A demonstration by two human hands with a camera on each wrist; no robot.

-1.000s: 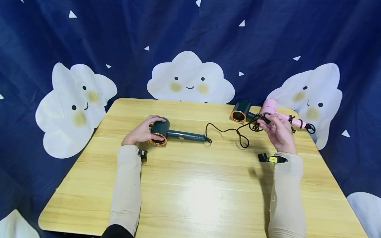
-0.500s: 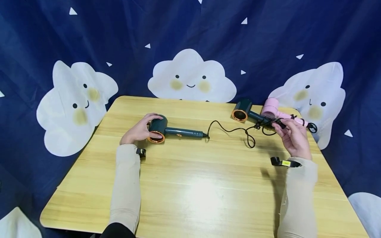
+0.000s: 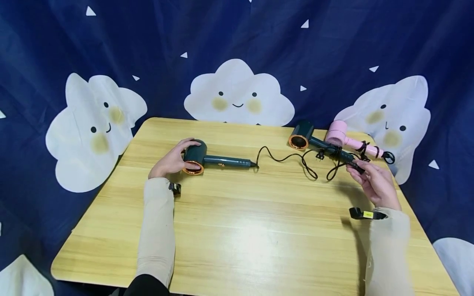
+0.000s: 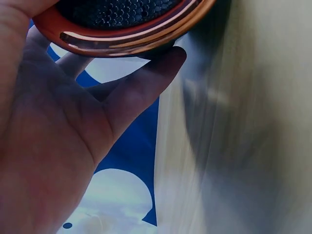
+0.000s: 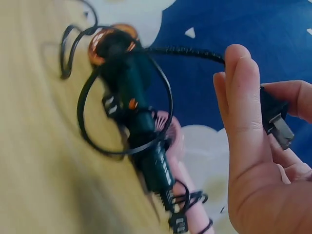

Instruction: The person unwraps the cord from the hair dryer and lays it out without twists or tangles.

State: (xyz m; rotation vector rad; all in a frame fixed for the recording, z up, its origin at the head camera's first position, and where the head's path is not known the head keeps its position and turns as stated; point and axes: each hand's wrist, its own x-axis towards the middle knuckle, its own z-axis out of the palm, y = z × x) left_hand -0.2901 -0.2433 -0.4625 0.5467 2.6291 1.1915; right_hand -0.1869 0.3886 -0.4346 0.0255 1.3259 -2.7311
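On the left of the table lies a dark green hair dryer [image 3: 195, 154] with a copper-rimmed end [image 4: 131, 48]. My left hand [image 3: 170, 161] grips its head, thumb at the rim and fingers round the far side. Its handle points right, and a thin black cord [image 3: 281, 158] runs from it. Over at the right, my right hand [image 3: 379, 185] pinches the cord's black plug [image 5: 278, 119], metal prongs showing in the right wrist view. Just beyond that hand lies a second green hair dryer [image 3: 303, 133], its own cord bundled round the handle.
A pink hair dryer [image 3: 336, 132] with a wrapped cord lies behind the second green one, near the back right corner of the wooden table [image 3: 259, 230]. Behind the table hangs a dark blue curtain [image 3: 237, 33] with white clouds.
My right hand has moved right and toward the near side with the plug, drawing the cord farther along. My left hand keeps its grip on the first hair dryer.
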